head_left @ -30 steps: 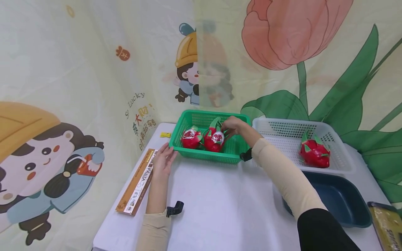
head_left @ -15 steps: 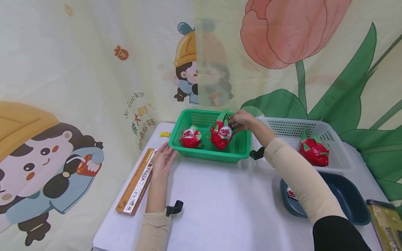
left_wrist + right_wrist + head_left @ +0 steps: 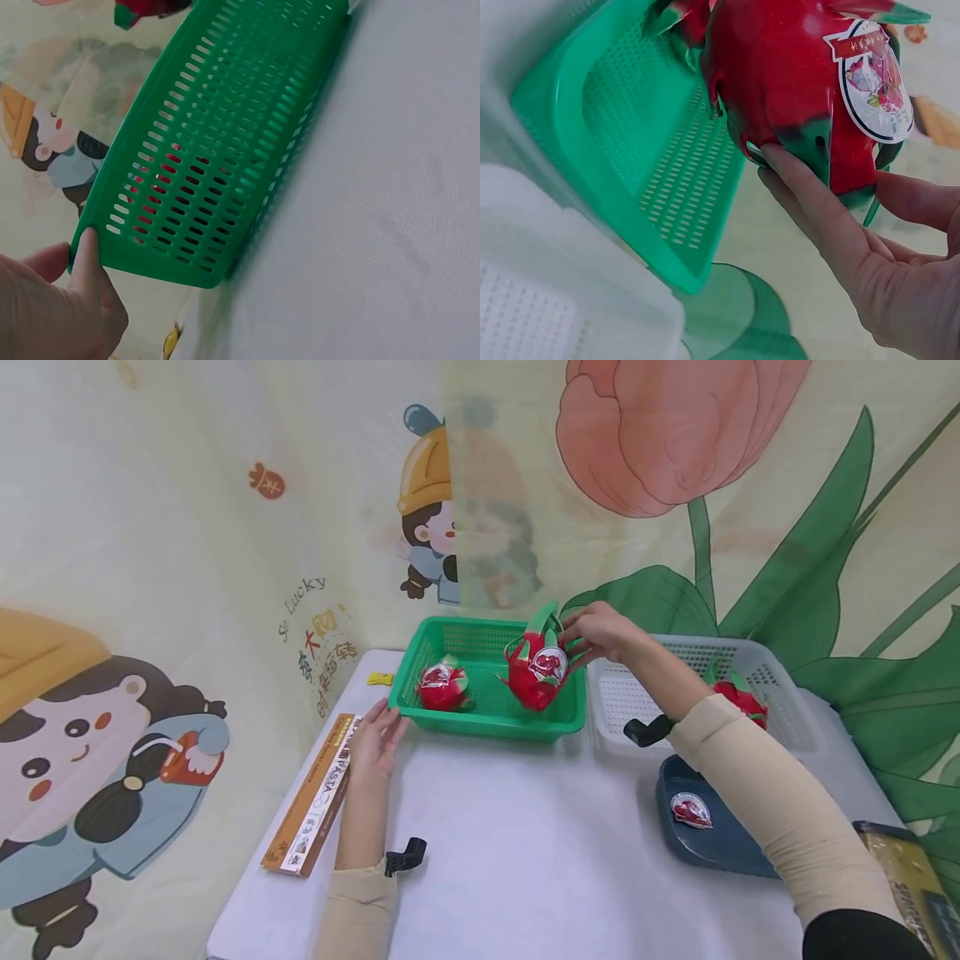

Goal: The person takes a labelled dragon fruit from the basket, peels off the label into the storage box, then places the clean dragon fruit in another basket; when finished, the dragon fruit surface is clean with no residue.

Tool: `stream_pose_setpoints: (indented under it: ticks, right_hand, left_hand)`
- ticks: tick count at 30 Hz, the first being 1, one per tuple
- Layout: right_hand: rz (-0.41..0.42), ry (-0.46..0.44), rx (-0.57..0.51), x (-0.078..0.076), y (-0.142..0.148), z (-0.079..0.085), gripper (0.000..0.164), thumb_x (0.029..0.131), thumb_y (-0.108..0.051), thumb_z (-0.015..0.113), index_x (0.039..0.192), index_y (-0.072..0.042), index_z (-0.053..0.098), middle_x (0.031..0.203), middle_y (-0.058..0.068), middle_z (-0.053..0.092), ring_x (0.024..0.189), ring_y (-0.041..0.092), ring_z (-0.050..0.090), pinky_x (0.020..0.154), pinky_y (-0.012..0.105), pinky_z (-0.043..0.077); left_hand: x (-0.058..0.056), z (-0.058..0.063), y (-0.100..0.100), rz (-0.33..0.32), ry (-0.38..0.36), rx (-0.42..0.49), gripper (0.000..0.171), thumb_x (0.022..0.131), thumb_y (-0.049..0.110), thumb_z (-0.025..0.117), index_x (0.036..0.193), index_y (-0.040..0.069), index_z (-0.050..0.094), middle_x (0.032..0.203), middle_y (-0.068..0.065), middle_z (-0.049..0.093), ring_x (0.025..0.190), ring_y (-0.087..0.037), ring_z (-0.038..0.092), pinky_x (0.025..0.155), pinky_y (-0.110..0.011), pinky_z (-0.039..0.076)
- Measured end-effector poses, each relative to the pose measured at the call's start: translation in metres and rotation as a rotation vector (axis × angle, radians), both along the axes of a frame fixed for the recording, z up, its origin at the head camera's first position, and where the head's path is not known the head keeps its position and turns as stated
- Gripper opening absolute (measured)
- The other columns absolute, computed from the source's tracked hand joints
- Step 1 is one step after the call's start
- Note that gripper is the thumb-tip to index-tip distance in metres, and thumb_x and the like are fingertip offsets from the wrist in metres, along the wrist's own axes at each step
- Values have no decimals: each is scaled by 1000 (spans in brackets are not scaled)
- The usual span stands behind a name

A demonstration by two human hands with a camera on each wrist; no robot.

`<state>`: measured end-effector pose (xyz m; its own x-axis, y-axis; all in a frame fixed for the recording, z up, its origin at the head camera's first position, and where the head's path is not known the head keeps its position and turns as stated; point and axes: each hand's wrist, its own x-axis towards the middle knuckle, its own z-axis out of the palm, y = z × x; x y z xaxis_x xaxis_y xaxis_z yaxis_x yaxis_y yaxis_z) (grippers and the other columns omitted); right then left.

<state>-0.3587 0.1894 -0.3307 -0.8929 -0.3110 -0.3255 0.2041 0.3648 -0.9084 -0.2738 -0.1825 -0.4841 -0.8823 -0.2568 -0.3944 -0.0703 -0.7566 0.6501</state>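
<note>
My right hand (image 3: 603,633) grips a red dragon fruit (image 3: 534,683) with green leaves and a round label, its fingers and thumb on the leafy top. The fruit hangs over the right part of a green perforated basket (image 3: 487,727). A second dragon fruit (image 3: 442,689) lies in the basket's left part. At the front left corner, my left hand (image 3: 372,750) pinches the basket's rim; in the left wrist view, its thumb and fingers (image 3: 88,255) are at that corner.
Right of the green basket stands a white basket (image 3: 618,706) with a dragon fruit (image 3: 742,700). Before it, a dark blue basin (image 3: 705,847) contains a label (image 3: 691,810). A pasta box (image 3: 311,806) and small yellow packet (image 3: 380,678) lie left; a golden package (image 3: 903,881) lies right.
My right hand has lifted the dragon fruit up and to the right within the basket's outline. My left hand has stayed at the corner. The view has turned slightly right.
</note>
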Motion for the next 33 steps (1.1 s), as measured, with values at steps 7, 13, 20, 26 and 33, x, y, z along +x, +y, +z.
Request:
stream_pose_setpoints:
  ticks: [7,13,20,26,33]
  right_hand:
    - [27,32,41,30,11,15,55,105,-9,58,153,11,41,146,30,54,111,41,71,84,50,64]
    - [60,52,37,58,23,17,55,105,-9,56,152,13,39,140,34,58,102,35,75,85,51,64]
    - [79,83,35,87,38,3,58,104,-12,59,152,13,39,135,33,60,101,33,74,84,49,64]
    - [85,93,41,112,46,-10,57,102,-14,62,150,11,44,131,30,63,103,34,73,84,48,65]
    - [114,77,10,131,41,-27,56,101,-14,65,147,11,48,126,27,68,103,36,74,81,48,65]
  left_hand:
    - [3,-1,1,5,8,-6,62,100,-10,58,159,2,40,160,-16,45,142,-30,50,108,-34,52]
    - [3,0,3,9,5,-21,61,100,-9,58,158,2,41,158,-17,47,142,-30,50,109,-35,51]
    - [1,0,4,9,-8,-19,61,101,-8,59,158,3,41,158,-15,48,141,-28,51,109,-34,51]
    - [2,0,6,10,-7,-23,61,100,-8,60,157,3,43,156,-15,49,142,-29,51,109,-34,51]
    - [1,-2,5,20,-10,-43,61,99,-7,62,156,4,44,155,-13,50,137,-26,55,109,-33,52]
